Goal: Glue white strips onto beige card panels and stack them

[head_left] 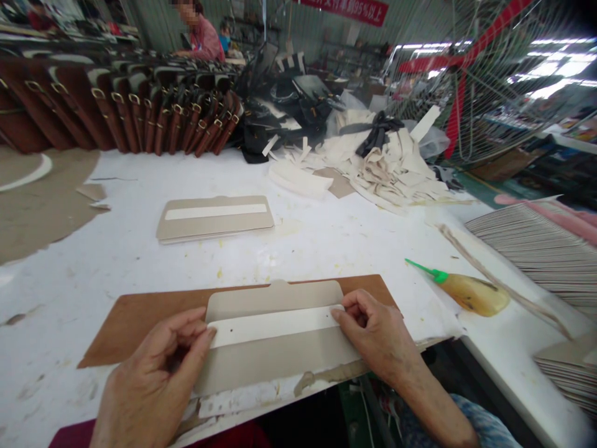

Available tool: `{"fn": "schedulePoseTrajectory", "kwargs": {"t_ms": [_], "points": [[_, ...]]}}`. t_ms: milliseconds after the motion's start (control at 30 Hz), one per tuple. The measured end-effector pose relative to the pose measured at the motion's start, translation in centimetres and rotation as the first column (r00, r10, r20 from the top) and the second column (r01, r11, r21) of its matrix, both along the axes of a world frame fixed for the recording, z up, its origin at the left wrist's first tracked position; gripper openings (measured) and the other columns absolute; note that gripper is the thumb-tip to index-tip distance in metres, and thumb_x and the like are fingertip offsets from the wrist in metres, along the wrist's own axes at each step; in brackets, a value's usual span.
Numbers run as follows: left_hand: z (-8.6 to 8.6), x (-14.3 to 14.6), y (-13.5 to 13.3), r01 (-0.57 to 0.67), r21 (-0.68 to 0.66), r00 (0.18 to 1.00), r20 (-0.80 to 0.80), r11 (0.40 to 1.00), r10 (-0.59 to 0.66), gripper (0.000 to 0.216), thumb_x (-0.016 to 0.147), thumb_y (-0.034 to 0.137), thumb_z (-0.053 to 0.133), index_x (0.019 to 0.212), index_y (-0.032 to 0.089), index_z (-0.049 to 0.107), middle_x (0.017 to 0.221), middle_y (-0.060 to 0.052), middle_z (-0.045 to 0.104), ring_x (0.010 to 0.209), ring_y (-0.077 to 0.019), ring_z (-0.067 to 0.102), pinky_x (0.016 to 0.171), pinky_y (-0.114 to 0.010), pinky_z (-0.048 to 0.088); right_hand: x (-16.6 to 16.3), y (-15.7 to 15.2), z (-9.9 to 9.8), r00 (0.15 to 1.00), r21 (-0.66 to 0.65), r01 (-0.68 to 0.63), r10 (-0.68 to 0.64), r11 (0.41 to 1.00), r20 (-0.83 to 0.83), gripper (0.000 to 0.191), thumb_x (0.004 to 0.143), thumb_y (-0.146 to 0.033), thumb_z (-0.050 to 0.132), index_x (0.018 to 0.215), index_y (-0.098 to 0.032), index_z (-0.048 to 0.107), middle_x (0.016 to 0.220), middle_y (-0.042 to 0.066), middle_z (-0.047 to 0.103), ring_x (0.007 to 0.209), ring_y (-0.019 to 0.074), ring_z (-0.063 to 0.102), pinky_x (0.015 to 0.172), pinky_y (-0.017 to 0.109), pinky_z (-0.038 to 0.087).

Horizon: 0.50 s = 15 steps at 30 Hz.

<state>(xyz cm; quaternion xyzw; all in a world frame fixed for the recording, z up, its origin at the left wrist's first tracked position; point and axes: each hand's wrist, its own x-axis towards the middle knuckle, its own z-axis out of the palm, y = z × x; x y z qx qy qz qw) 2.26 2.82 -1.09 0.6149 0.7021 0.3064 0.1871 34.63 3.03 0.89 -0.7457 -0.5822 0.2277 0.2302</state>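
A white strip with small dark holes lies lengthwise across a beige card panel. My left hand pinches the strip's left end between thumb and fingertips. At the right end, my right hand grips it the same way, thumb on top. Beneath the panel sits a brown leather-like sheet, sticking out on both sides. Farther back lies a small stack of similar beige panels, the top one bearing its own white strip.
A glue bottle with a green nozzle lies on the right. Beige panel stacks stand beyond it. Brown buckled bags line the back left. Cream scraps are heaped near a fan. A person is in the background.
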Motion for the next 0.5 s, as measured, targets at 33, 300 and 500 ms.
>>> {"fn": "schedulePoseTrajectory", "kwargs": {"t_ms": [33,300,500], "points": [[0.1,0.1,0.0,-0.001,0.009,1.0,-0.006,1.0,0.002,0.046,0.086,0.067,0.062,0.115,0.032,0.071,0.097,0.001,0.082,0.086,-0.024,0.079,0.074,-0.03,0.063,0.0,0.0,0.0,1.0,-0.003,0.001,-0.001,1.0,0.003,0.019,0.086,-0.042,0.058,0.078,-0.025,0.061,0.063,-0.001,0.066,0.059,0.0182,0.059,0.059,0.031,0.037],[0.0,0.1,0.1,0.009,0.012,0.999,-0.038,1.0,-0.008,0.044,0.088,0.068,0.061,0.114,0.033,0.071,0.094,0.002,0.082,0.083,-0.0235,0.079,0.072,-0.029,0.063,-0.2,0.2,0.5,0.999,-0.014,-0.027,0.028,1.0,0.034,0.019,0.085,-0.042,0.055,0.076,-0.026,0.057,0.06,-0.001,0.064,0.057,0.0186,0.059,0.057,0.031,0.035],[-0.7,-0.3,-0.1,0.018,0.026,0.999,-0.049,1.0,-0.016,0.045,0.087,0.07,0.06,0.113,0.034,0.071,0.096,0.002,0.082,0.084,-0.023,0.079,0.073,-0.028,0.062,-0.3,0.1,0.7,0.998,-0.044,-0.03,0.033,0.999,0.059,0.02,0.085,-0.043,0.052,0.077,-0.026,0.057,0.061,0.0,0.062,0.058,0.0194,0.058,0.059,0.032,0.036]]}}
